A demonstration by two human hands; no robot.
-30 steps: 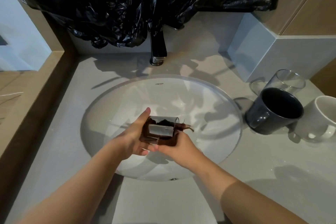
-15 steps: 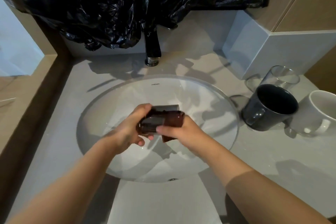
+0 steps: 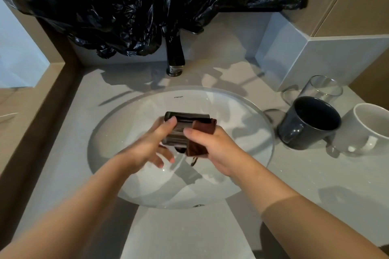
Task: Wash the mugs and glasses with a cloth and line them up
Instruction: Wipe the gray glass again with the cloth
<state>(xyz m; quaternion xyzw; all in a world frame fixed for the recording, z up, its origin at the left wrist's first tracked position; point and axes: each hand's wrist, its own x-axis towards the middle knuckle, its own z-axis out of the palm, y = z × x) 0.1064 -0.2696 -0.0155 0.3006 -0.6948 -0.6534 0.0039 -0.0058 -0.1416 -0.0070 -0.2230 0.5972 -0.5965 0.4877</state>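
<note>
Over the white sink basin point(image 3: 126, 124) I hold a clear glass point(image 3: 179, 130) lying on its side. My left hand point(image 3: 151, 145) grips the glass from the left, thumb on top. My right hand point(image 3: 212, 147) pinches a dark brown cloth point(image 3: 200, 139) against the glass's right side. On the counter to the right stand a dark grey mug point(image 3: 309, 124), a white mug point(image 3: 366, 130) and another clear glass point(image 3: 322, 90) behind them.
A black faucet point(image 3: 174, 59) rises behind the basin, under crumpled black plastic sheeting point(image 3: 136, 6). A grey ledge block point(image 3: 315, 57) sits at the back right. A brown wooden wall edge point(image 3: 42, 111) borders the grey counter point(image 3: 305, 174) on the left.
The glass has been turned from rim-up to lying sideways. The cloth has come out of the glass and now wraps its right side. Both hands have stayed over the basin.
</note>
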